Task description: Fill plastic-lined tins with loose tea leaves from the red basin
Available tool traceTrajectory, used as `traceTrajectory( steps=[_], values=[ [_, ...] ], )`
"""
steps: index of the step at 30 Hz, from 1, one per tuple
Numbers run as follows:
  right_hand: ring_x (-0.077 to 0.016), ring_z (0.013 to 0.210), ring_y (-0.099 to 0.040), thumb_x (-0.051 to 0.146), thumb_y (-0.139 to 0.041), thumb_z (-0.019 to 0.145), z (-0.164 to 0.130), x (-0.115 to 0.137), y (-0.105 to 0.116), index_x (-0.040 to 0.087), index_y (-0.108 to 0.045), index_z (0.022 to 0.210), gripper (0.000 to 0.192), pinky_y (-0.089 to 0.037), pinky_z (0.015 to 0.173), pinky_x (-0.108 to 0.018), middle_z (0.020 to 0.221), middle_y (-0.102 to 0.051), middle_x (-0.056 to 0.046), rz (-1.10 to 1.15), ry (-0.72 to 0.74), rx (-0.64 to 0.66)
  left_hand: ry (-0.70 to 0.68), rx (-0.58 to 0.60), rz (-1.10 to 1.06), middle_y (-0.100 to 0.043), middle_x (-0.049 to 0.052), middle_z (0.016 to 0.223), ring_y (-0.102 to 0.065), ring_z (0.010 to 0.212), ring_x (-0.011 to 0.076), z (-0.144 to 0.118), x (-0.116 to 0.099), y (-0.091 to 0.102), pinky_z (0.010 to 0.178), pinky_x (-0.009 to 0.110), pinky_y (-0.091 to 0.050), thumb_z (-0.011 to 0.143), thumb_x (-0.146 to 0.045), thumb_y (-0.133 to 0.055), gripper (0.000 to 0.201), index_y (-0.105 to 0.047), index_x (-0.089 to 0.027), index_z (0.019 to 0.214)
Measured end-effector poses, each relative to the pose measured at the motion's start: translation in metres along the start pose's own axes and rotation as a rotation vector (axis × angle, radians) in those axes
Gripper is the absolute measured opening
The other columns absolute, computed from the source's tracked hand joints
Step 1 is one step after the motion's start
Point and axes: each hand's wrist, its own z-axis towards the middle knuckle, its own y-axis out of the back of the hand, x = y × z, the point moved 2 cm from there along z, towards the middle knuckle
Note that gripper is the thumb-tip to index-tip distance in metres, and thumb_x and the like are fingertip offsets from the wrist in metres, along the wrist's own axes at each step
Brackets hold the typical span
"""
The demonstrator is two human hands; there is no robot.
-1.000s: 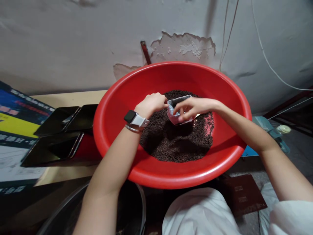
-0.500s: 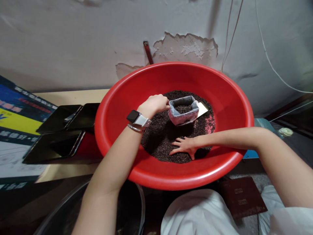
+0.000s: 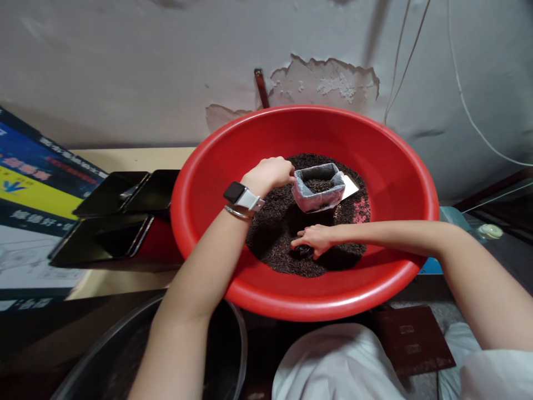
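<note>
Red basin (image 3: 400, 166) taking up most of the view, leaning against a peeling grey wall (image 3: 125, 66), rim overhanging a pale tabletop (image 3: 129, 158).
Holding a dark pile of loose tea leaves (image 3: 283, 250) across its bottom — pile spreading wider than both hands together.
Sitting left of the basin on the tabletop: black trays (image 3: 112, 222), glossy, overlapping each other, next to a blue-and-yellow printed box (image 3: 29, 183).
Showing below the basin: curved rim of a metal pot (image 3: 104, 344) at lower left, dark brown booklet (image 3: 416, 339) at lower right.
Standing upright on the far part of the leaf pile: small clear bag (image 3: 317, 191), mouth held open in a squarish shape, partly filled with the same dark leaves.
Lying just behind the bag, touching the leaves: pale flat card (image 3: 348, 188), mostly hidden by the bag.
Pinching the bag's left rim: left hand (image 3: 270, 173), fingers curled closed on the plastic, wrist wearing a smartwatch (image 3: 241, 195) with a white strap plus a thin bangle.
Resting on the near part of the pile, well in front of the bag: right hand (image 3: 314, 240), palm down, fingers partly curled and digging into the leaves — gathering a small clump under the fingertips, not fully closed.
</note>
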Motion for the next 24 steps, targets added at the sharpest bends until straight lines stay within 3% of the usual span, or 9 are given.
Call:
traceTrajectory(
  steps=[6,10,13,16,20,24],
  values=[
    [-0.0272,0.103,-0.064,0.030,-0.076,0.074,-0.007,0.015,0.039,0.020,-0.051,0.137,0.069,-0.049,0.083,-0.034,0.123,-0.062,-0.012,0.198,-0.007,-0.178,0.019,-0.036,-0.033,-0.071,0.007,0.121,-0.066,0.106,0.0244,0.002,0.013,0.002,0.087,0.030,-0.050,0.094,-0.041,-0.050,0.039,-0.068,-0.029,0.126],
    [-0.0248,0.105,-0.062,0.020,-0.075,0.071,-0.026,0.020,0.075,0.016,-0.054,0.131,0.063,-0.047,0.092,-0.035,0.123,-0.062,-0.012,0.331,0.041,-0.364,0.022,-0.038,-0.059,-0.071,0.006,0.121,-0.066,0.103,0.0232,0.003,0.017,0.003,0.086,0.029,-0.050,0.093,-0.042,-0.050,0.039,-0.068,-0.030,0.126],
    [-0.0220,0.108,-0.060,0.016,-0.070,0.069,-0.047,0.011,0.101,0.018,-0.056,0.124,0.058,-0.043,0.098,-0.035,0.123,-0.063,-0.007,0.424,0.052,-0.531,0.017,-0.018,-0.075,-0.071,0.007,0.121,-0.067,0.103,0.0238,0.003,0.017,0.003,0.085,0.029,-0.051,0.093,-0.041,-0.051,0.039,-0.069,-0.029,0.125],
    [-0.0215,0.104,-0.060,0.020,-0.068,0.066,-0.065,-0.011,0.119,0.021,-0.057,0.121,0.057,-0.043,0.097,-0.036,0.120,-0.063,-0.004,0.463,-0.038,-0.714,0.024,-0.009,-0.088,-0.071,0.007,0.119,-0.067,0.103,0.0252,0.002,0.015,0.005,0.085,0.030,-0.051,0.092,-0.041,-0.052,0.038,-0.070,-0.029,0.123],
    [-0.0225,0.098,-0.061,0.025,-0.067,0.063,-0.074,-0.050,0.120,0.020,-0.056,0.120,0.058,-0.045,0.093,-0.038,0.111,-0.065,-0.004,0.462,-0.256,-0.948,0.026,-0.009,-0.066,-0.070,0.008,0.121,-0.066,0.106,0.0261,0.001,0.013,0.005,0.086,0.031,-0.051,0.094,-0.041,-0.052,0.038,-0.069,-0.029,0.125],
    [-0.0252,0.105,-0.062,0.033,-0.071,0.068,-0.069,-0.077,0.107,0.022,-0.048,0.129,0.066,-0.046,0.097,-0.043,0.116,-0.064,-0.008,0.498,-0.375,-1.063,0.026,0.006,-0.065,-0.070,0.009,0.122,-0.066,0.107,0.0266,0.002,0.011,0.004,0.088,0.032,-0.051,0.094,-0.040,-0.052,0.038,-0.067,-0.029,0.127]
  ],
)
